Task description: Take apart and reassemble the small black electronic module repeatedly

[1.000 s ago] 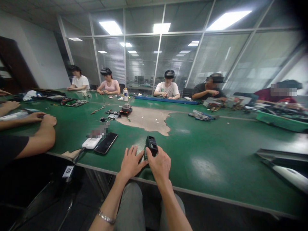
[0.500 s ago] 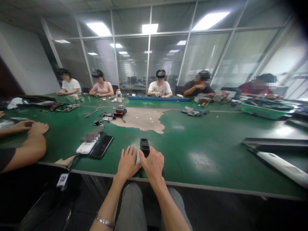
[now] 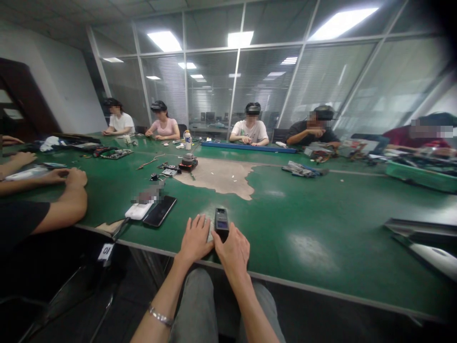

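My right hand [image 3: 233,247] is closed round the near end of a small black device [image 3: 221,220] that stands up from the near edge of the green table [image 3: 314,224]. A bluish face on the device is turned toward me. My left hand [image 3: 195,238] lies flat on the table just left of the device, fingers spread, holding nothing. A metal bracelet is on my left wrist.
A black phone [image 3: 159,210] and a white power bank [image 3: 137,210] lie to the left. A neighbour's forearm [image 3: 59,209] rests at the left edge. Several people sit round the far side with tools and parts. A long grey-and-white item [image 3: 424,238] lies at the right.
The device has turned in my right hand, so a bluish face shows toward me. My left hand stays flat beside it. The view has swung slightly.
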